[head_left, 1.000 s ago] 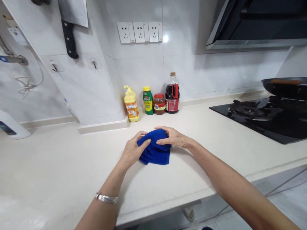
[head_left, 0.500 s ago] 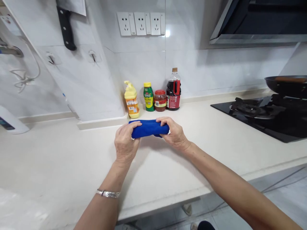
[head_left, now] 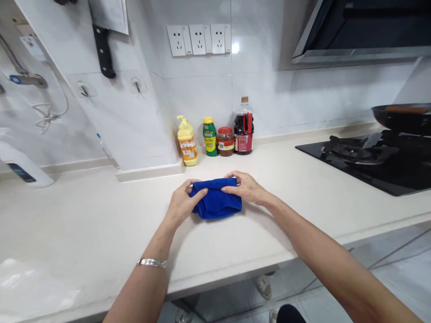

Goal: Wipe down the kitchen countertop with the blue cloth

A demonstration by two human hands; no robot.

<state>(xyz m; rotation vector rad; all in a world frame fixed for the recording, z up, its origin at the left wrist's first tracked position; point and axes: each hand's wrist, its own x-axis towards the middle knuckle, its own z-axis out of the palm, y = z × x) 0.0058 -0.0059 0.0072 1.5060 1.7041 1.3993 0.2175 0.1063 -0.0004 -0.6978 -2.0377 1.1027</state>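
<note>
A folded blue cloth (head_left: 217,202) lies on the pale countertop (head_left: 101,224) in front of me. My left hand (head_left: 182,204) pinches its left end between thumb and fingers; a silver bracelet sits on that wrist. My right hand (head_left: 245,186) grips the cloth's upper right edge, fingers curled over it. Both hands rest low on the counter with the cloth between them.
A yellow squeeze bottle (head_left: 186,142), a green bottle (head_left: 210,137), a red-lidded jar (head_left: 225,141) and a dark sauce bottle (head_left: 244,127) stand against the wall behind the cloth. A black gas hob (head_left: 367,157) with a pan (head_left: 402,117) is at the right. A cleaver (head_left: 106,36) hangs upper left.
The cloth, held lifted and stretched as a roll half a second ago, has come down onto the counter and folded more compactly. Both hands moved closer together with it.
</note>
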